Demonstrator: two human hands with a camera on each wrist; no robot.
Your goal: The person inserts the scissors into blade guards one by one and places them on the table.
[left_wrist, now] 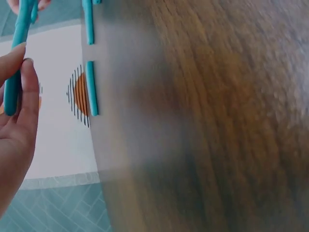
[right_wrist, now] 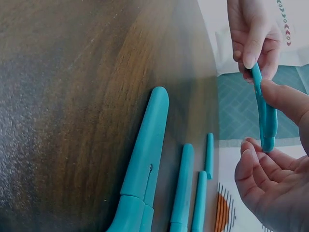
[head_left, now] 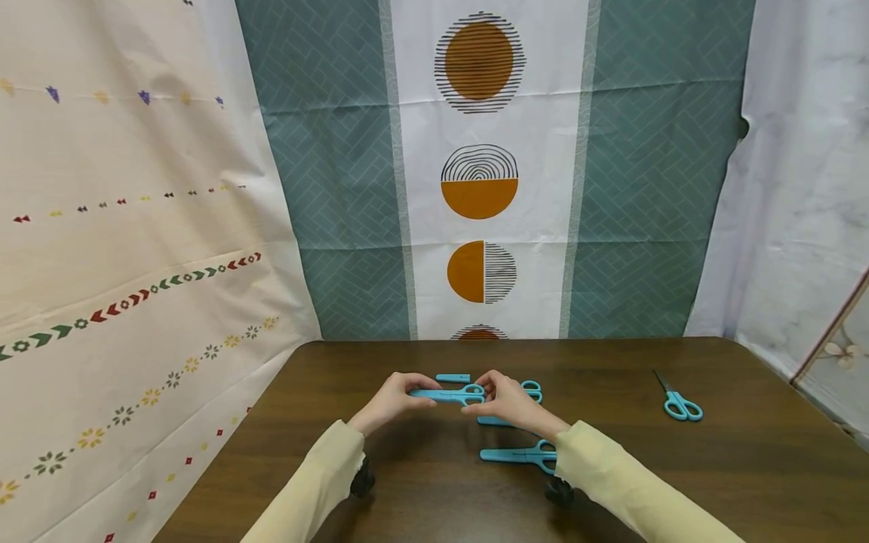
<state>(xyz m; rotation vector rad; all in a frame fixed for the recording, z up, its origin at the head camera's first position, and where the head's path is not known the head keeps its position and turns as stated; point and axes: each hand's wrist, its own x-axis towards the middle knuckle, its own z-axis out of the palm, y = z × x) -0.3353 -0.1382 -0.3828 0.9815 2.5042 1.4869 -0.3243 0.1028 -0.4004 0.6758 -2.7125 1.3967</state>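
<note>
Both hands hold a pair of light-blue scissors point(head_left: 444, 394) above the table, its blades inside a matching blue cover. My left hand point(head_left: 396, 398) pinches the covered blade end between thumb and fingers, as the left wrist view also shows. At the handle loops is my right hand point(head_left: 508, 401), thumb and fingertips on either side of the handle point(right_wrist: 270, 121). A separate blue blade cover point(head_left: 452, 378) lies just behind the held scissors. Under the right forearm, another covered pair of scissors point(head_left: 516, 455) rests on the table, its handle partly hidden by the sleeve.
Further blue scissors handles point(head_left: 532, 390) show behind the right hand, and a blue covered blade point(head_left: 494, 421) shows below it. On the right of the brown wooden table point(head_left: 611, 483) lie uncovered scissors point(head_left: 681, 406), blade pointing away. Patterned curtains point(head_left: 339, 188) hang behind the table.
</note>
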